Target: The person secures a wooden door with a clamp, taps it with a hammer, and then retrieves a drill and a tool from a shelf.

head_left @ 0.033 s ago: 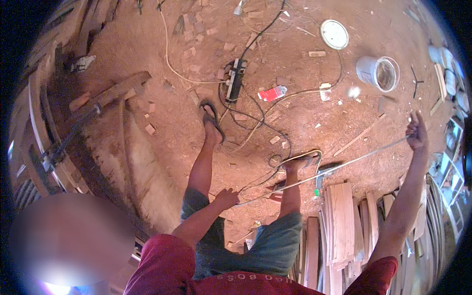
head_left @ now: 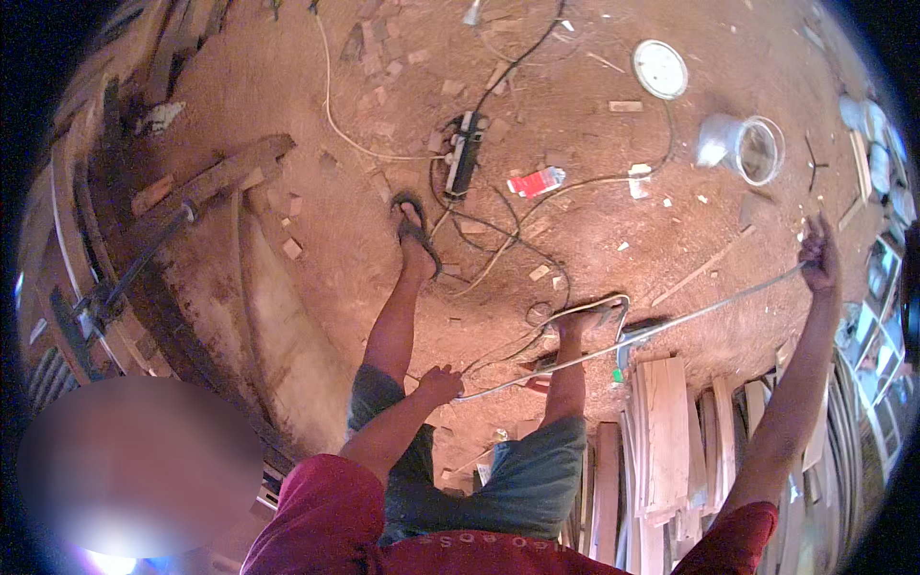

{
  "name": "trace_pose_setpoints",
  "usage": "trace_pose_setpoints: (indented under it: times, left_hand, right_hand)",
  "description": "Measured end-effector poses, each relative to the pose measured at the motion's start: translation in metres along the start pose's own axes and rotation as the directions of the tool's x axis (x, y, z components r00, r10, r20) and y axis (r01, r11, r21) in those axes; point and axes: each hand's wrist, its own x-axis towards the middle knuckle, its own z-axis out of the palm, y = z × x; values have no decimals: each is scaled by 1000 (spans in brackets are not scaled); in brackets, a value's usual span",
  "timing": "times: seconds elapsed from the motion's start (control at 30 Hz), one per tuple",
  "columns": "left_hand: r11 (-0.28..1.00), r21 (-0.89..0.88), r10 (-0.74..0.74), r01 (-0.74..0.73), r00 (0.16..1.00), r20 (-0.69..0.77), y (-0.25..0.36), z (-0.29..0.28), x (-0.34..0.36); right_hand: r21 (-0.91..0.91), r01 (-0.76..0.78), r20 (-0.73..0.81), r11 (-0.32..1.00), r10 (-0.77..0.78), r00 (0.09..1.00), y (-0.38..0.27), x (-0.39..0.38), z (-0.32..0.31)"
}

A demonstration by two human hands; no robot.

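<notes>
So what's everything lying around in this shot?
thin rod: one, pale grey, stretched between both hands
power strip: one, dark, on the dirt floor ahead
cables: several, black and white, trailing across the floor
bucket: one, white, on its side, upper right
round lid: one, white, top right
planks: a stack, pale wood, lower right
wood offcuts: many, scattered on the floor
left hand: grips the rod's near end
right hand: raised, grips the far end

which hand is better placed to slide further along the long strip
Probably the left. The left hand grips the near end of the strip with a bent elbow, close to the body, so it has room to travel. The right hand holds the far end with the arm already stretched out.
</notes>
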Motion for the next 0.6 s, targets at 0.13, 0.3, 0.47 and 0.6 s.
trace_pose_setpoints:
  times: [0.13,0.3,0.47,0.6]
  left_hand:
    - [991,-25,-128,129,992,19,-39,52,26]
    - [966,-95,-235,239,970,53,-106,34,69]
    - [571,-813,-688,113,606,-399,-206,-65,134]
    - [431,-823,-746,-371,365,-556,-263,-158,191]
  right_hand:
    - [-471,314,141,824,-281,949,-63,20,156]
    - [-179,467,569,866,-296,767,-75,118,225]
    - [-123,280,300,952,-233,925,177,159,359]
    - [-128,158,247,979,-123,961,326,141,419]
